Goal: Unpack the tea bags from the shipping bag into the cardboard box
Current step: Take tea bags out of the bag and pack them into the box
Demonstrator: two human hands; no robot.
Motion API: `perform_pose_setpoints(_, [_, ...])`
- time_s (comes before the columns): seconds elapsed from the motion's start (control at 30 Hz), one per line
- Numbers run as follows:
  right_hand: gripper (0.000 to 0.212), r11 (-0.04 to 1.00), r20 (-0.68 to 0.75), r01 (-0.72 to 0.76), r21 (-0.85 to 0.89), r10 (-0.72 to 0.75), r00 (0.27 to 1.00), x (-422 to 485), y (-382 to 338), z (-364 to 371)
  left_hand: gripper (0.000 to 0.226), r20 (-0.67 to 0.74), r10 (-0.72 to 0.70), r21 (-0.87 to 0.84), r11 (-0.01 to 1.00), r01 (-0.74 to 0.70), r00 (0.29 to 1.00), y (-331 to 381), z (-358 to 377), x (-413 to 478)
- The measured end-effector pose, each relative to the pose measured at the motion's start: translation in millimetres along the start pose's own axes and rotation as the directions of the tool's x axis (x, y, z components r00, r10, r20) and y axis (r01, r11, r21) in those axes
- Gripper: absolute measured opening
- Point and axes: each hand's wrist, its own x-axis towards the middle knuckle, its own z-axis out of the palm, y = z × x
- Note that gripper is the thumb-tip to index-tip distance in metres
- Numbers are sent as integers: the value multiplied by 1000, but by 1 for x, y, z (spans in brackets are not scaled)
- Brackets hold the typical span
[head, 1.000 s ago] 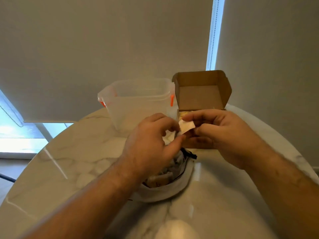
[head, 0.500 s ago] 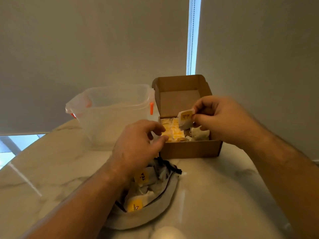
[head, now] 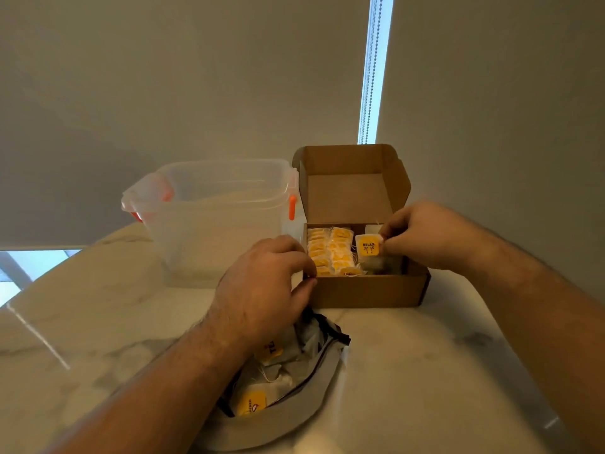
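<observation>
An open cardboard box point(head: 366, 291) stands on the marble table, with rows of yellow-tagged tea bags point(head: 330, 252) packed in its left half. My right hand point(head: 422, 235) pinches a tea bag by its yellow "RELAX" tag point(head: 369, 246) over the right half of the box, and the bag hangs down inside. My left hand point(head: 262, 286) curls its fingers and thumb around the box's near left corner. Under my left forearm lies the grey shipping bag point(head: 294, 417), open, with several loose tea bags point(head: 252, 401) in it.
A clear plastic tub point(head: 212, 221) with orange clips stands left of the box, close to it. The box lid point(head: 347, 188) stands upright at the back. The round marble table point(head: 425, 371) ends near the wall and the blinds behind.
My right hand has carried the tea bag from in front of me down over the right side of the box. My left hand has moved from the tea bag to the box corner.
</observation>
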Motion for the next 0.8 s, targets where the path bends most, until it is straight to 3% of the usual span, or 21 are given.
perform_pose_setpoints(0.13, [17, 988, 35, -38, -148, 43, 998, 6, 2, -5, 20, -8, 11, -4, 1000, -11, 1000, 0, 1, 0])
perform_pose_setpoints(0.3, [20, 902, 55, -56, -429, 88, 995, 6, 5, -5, 19, -16, 9, -4, 1000, -9, 1000, 1, 3, 0])
perform_pose_setpoints(0.47, [11, 946, 115, 77, -314, -43, 992, 1, 1, -11, 18, -22, 13, 15, 1000, -12, 1000, 0, 3, 0])
perform_pose_setpoints(0.57, [13, 932, 277, 214, -292, -132, 952, -3, -5, -21, 18, -20, 9, 17, 1000, -9, 1000, 1, 2, -1])
perform_pose_setpoints(0.67, [21, 915, 453, 240, -326, -72, 889, 0, -12, -27, 19, -9, 4, 25, 1000, -3, 1000, 1, 3, -1])
perform_pose_setpoints(0.8, [25, 884, 557, 247, -397, 18, 831, 3, -18, -22, 18, -23, -7, 20, 1000, 8, 1000, 1, 3, -1])
